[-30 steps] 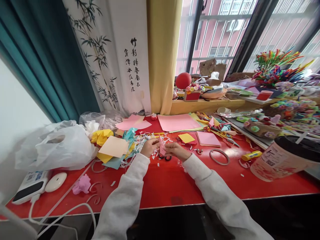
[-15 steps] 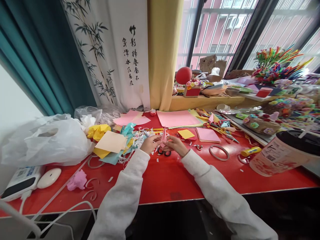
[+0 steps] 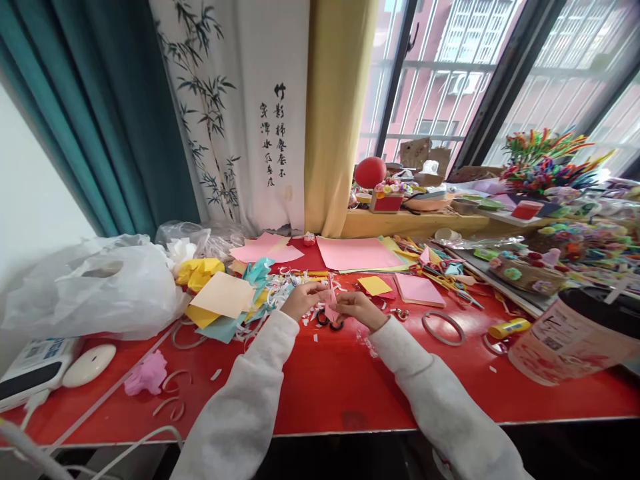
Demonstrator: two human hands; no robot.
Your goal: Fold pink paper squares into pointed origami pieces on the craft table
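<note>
Between my hands, above the red table (image 3: 345,393), is a small folded piece of pink paper (image 3: 331,297) with a narrow point standing upward. My left hand (image 3: 304,300) pinches its left side with the fingertips. My right hand (image 3: 361,309) is closed on its right, lower side. Black-handled scissors (image 3: 323,319) lie on the table just below the paper, partly hidden by it and my fingers. White paper shreds (image 3: 285,285) are scattered behind and left of my left hand. To the right of my hands lie a yellow paper square (image 3: 375,286) and a pink paper stack (image 3: 420,291).
Left are a white plastic bag (image 3: 95,287), crumpled yellow paper (image 3: 199,273) and a pink crumpled lump (image 3: 146,373). Large pink sheets (image 3: 355,253) lie at the back. A roll-like ring (image 3: 443,328), a yellow glue stick (image 3: 507,328) and a large cup (image 3: 570,337) stand or lie right.
The view has tilted upward a little, so the table sits lower in the picture. The pink paper has turned slightly, and my right hand's fingers have shifted on it.
</note>
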